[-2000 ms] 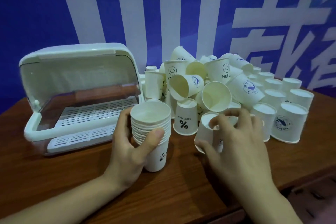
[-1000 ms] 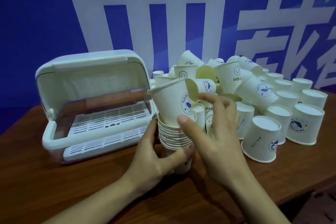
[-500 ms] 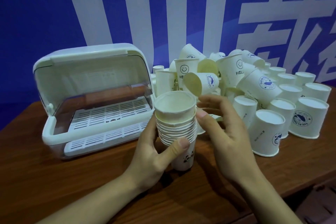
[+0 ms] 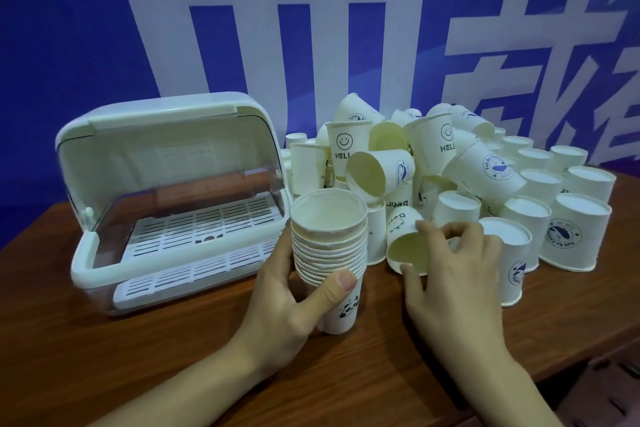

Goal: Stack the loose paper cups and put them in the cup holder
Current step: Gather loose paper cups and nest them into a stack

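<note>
While the left hand (image 4: pixel 287 291) wraps around a nested stack of cups (image 4: pixel 329 246) at the lower centre of the frame, its thumb lies across the front of the lowest cup and its fingers curl behind, clamped on the stack. That stack stands upright, mouth up, with its base on the wooden table (image 4: pixel 173 357); a small panda print shows on the bottom cup. Just to the right of it, the right hand (image 4: pixel 450 274) pinches a single loose cup (image 4: pixel 405 239) that lies tilted, its open mouth facing the lower left. The thumb sits on the near rim and the curled fingers rest over the top of its wall. This cup bears dark lettering on its side.

Behind both hands, in the centre and right of the frame, a pile of loose cups (image 4: pixel 450 163) spreads over the table, some tumbled on their sides, many standing mouth down in rows towards the right edge. At the left of the frame sits the cup holder (image 4: pixel 166 204), a white plastic box with its clear lid raised and a slotted white rack inside. A blue and white banner (image 4: pixel 311 28) fills the upper part of the frame.
</note>
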Motion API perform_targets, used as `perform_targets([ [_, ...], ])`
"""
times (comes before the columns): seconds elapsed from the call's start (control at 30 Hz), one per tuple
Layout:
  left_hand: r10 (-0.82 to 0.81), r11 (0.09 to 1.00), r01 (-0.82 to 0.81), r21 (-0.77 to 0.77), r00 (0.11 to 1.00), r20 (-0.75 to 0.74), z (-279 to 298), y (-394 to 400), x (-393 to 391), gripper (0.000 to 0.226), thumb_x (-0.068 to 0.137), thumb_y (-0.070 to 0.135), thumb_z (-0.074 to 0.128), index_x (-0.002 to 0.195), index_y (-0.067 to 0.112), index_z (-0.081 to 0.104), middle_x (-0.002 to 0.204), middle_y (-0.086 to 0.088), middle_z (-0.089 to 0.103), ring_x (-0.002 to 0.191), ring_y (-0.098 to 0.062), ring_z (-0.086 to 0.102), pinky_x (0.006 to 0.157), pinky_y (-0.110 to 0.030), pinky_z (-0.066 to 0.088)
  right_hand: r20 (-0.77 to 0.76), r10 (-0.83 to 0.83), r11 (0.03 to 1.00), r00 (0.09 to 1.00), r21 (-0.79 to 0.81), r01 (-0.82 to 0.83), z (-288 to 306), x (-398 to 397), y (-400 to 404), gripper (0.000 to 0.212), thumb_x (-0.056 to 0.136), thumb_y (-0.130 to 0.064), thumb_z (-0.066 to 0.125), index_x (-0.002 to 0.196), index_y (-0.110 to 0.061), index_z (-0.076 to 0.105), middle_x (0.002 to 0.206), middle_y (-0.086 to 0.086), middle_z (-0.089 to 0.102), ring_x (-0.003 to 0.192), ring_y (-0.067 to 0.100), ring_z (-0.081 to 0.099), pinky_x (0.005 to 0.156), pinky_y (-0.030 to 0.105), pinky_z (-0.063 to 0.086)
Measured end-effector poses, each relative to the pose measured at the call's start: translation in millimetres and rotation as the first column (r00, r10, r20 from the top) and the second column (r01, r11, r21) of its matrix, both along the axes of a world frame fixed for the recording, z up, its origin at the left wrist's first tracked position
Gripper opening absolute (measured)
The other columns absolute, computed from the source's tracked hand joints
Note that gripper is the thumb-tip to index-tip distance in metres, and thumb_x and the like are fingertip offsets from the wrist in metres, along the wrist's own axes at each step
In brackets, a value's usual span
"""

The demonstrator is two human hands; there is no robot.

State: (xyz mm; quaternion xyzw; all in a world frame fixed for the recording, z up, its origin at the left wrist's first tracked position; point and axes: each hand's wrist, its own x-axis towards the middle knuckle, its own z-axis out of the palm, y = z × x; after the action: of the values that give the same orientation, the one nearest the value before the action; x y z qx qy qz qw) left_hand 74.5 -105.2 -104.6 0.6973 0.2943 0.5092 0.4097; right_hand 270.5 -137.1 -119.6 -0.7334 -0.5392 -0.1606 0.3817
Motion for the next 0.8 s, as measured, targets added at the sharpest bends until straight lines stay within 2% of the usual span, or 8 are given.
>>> perform_targets([
  [0.1, 0.0, 1.0, 0.0, -0.002, 1.0, 0.009, 0.3, 0.3, -0.3, 0.066, 0.079, 0.042, 0.075, 0.139, 0.019, 0.057, 0.127, 0.008, 0.073, 0.122, -0.013, 0.067, 0.097, -0.019, 0.051, -0.037, 0.017, 0.991, 0.999, 0.136, -0.012, 7.7, 1.1, -5.0, 0.03, 0.073, -0.008, 0.082, 0.099, -0.017, 0.07, 0.108, 0.009, 0.048, 0.098, 0.029, 0.038, 0.083, 0.036, 0.032],
  [0.2, -0.02, 1.0, 0.02, -0.008, 1.0, 0.011, 1.3, 0.3, -0.8, 0.065, 0.079, 0.04, 0.075, 0.138, 0.02, 0.057, 0.126, 0.009, 0.073, 0.12, -0.011, 0.068, 0.094, -0.017, 0.052, -0.095, 0.128, 0.984, 0.987, 0.134, -0.115, 14.1, 0.4, -12.2, 0.022, 0.074, -0.018, 0.083, 0.086, -0.022, 0.065, 0.112, 0.0, 0.045, 0.098, 0.023, 0.043, 0.082, 0.041, 0.046],
  [0.3, -0.021, 1.0, 0.021, -0.009, 1.0, 0.011, 1.6, 0.2, -0.8, 0.065, 0.079, 0.04, 0.075, 0.138, 0.019, 0.057, 0.126, 0.009, 0.073, 0.119, -0.01, 0.068, 0.094, -0.017, 0.052, -0.14, 0.231, 0.972, 0.963, 0.066, -0.224, 19.0, -2.4, -22.9, 0.022, 0.076, -0.026, 0.079, 0.082, -0.03, 0.058, 0.114, -0.01, 0.051, 0.082, 0.016, 0.062, 0.072, 0.04, 0.055],
  [0.37, -0.017, 1.0, 0.017, -0.009, 1.0, 0.012, 1.4, 0.1, -0.9, 0.065, 0.08, 0.04, 0.075, 0.139, 0.02, 0.057, 0.127, 0.008, 0.073, 0.121, -0.012, 0.068, 0.096, -0.018, 0.051, -0.152, 0.253, 0.967, 0.956, 0.084, -0.242, 24.0, -1.2, -28.5, 0.018, 0.079, -0.027, 0.076, 0.081, -0.031, 0.058, 0.098, -0.017, 0.061, 0.072, 0.008, 0.064, 0.067, 0.036, 0.054],
  [0.47, -0.01, 1.0, 0.01, -0.013, 1.0, 0.013, 1.4, 0.0, -1.3, 0.062, 0.081, 0.038, 0.075, 0.137, 0.018, 0.058, 0.127, 0.007, 0.073, 0.121, -0.013, 0.067, 0.097, -0.019, 0.05, -0.251, 0.231, 0.96, 0.94, 0.215, -0.178, 48.5, 4.8, -32.4, 0.015, 0.088, -0.034, 0.072, 0.075, -0.031, 0.065, 0.068, -0.016, 0.067, 0.064, 0.004, 0.065, 0.061, 0.028, 0.047],
  [0.6, -0.007, 1.0, 0.008, -0.024, 1.0, 0.011, 2.2, 0.3, -1.4, 0.063, 0.08, 0.039, 0.074, 0.137, 0.019, 0.057, 0.126, 0.01, 0.073, 0.12, -0.009, 0.067, 0.095, -0.015, 0.05, -0.321, 0.338, 0.903, 0.885, 0.376, -0.209, 104.6, 6.3, -31.6, 0.015, 0.089, -0.034, 0.072, 0.076, -0.037, 0.067, 0.07, -0.019, 0.067, 0.069, -0.001, 0.065, 0.066, 0.027, 0.053],
  [0.73, -0.022, 0.999, 0.022, -0.027, 1.0, 0.004, 2.0, -0.1, -1.1, 0.066, 0.079, 0.04, 0.076, 0.138, 0.019, 0.056, 0.126, 0.011, 0.073, 0.119, -0.008, 0.067, 0.093, -0.015, 0.051, -0.244, 0.398, 0.854, 0.885, 0.45, -0.26, 147.8, -2.1, -25.1, 0.012, 0.088, -0.042, 0.067, 0.076, -0.042, 0.067, 0.07, -0.018, 0.066, 0.067, 0.006, 0.067, 0.075, 0.045, 0.059],
  [0.8, -0.036, 0.998, 0.036, -0.043, 0.999, 0.014, 2.5, -1.6, -1.1, 0.067, 0.079, 0.039, 0.077, 0.139, 0.021, 0.055, 0.127, 0.012, 0.072, 0.12, -0.007, 0.067, 0.093, -0.016, 0.052, -0.271, 0.476, 0.819, 0.837, 0.485, -0.308, 161.6, -7.4, -21.1, 0.013, 0.088, -0.036, 0.069, 0.075, -0.039, 0.07, 0.07, -0.016, 0.069, 0.066, 0.008, 0.069, 0.064, 0.035, 0.059],
])
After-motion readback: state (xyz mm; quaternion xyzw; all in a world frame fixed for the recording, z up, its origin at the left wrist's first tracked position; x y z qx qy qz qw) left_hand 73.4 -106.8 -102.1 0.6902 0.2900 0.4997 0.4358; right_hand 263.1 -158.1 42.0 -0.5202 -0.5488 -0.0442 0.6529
